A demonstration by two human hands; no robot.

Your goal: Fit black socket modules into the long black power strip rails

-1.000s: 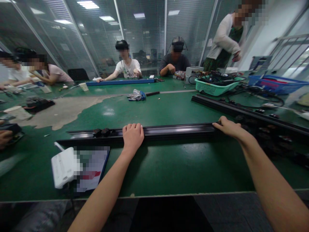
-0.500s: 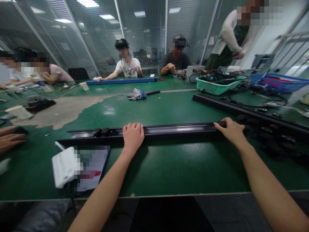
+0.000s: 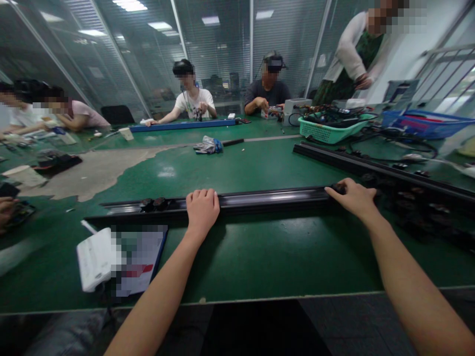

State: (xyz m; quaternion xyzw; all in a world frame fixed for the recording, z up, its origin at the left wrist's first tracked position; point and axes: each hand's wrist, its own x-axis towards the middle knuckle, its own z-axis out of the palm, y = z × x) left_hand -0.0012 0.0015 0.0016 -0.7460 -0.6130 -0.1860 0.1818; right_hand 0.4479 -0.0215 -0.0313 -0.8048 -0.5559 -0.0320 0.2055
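Workbench: A long black metal rail lies crosswise on a glossy green tabletop, directly in front of the worker.
Left hand: The worker's left hand lies over the rail left of its middle, fingers together and closed down over it.
Right hand: The right hand reaches the rail's right end, thumb and fingers bent in a narrow grip about a small black rounded piece; how firmly they press, one cannot tell.
Rail's left end: Two dark knob-like pieces sit side by side in the channel, apart from the left hand.
Near edge: A white plastic box stands beside a blue-edged board with papers, its print blurred out.
Right side: A second black metal rail slants past a cluster of dark parts, blurred in shadow.
Beyond: A mint-green plastic basket holds tangled cables near a blue plastic basket; a grey-and-blue glove lies beside a short black rod.
Across the table: A co-worker in a white T-shirt sits behind a long blue bar.
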